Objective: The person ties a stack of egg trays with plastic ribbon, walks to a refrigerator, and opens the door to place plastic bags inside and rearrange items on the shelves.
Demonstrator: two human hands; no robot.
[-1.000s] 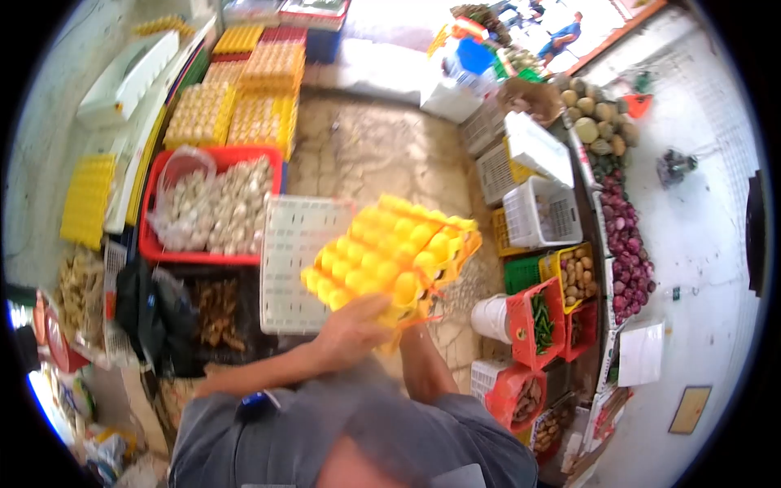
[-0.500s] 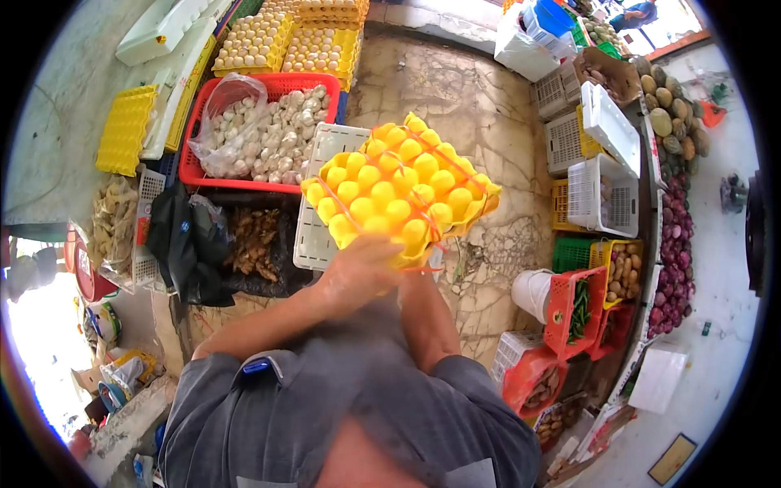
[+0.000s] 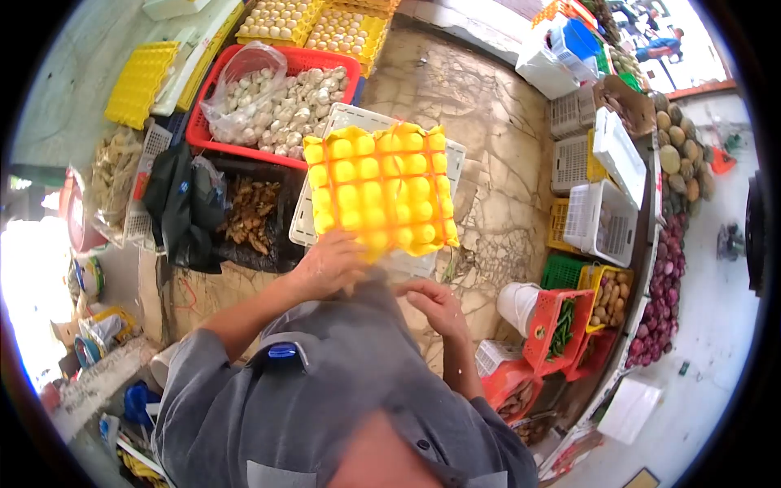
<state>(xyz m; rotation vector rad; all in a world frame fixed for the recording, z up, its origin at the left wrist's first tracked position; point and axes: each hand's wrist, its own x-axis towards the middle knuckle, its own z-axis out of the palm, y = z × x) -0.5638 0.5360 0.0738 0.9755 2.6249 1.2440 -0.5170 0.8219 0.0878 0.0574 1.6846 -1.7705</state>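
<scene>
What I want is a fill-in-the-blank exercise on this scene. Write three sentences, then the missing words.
The right hand is clear of the egg tray; the hand at its near edge is the ____ one.
The garlic lies in a tub coloured ____.
Next to the white bucket, a red crate holds peppers coloured ____.
Missing words: left; red; green.

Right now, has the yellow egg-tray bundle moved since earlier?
Yes. Against the white slotted crate, the yellow egg-tray bundle has shifted left: it jutted well past the crate's right side, and now appears mostly over it.
</scene>
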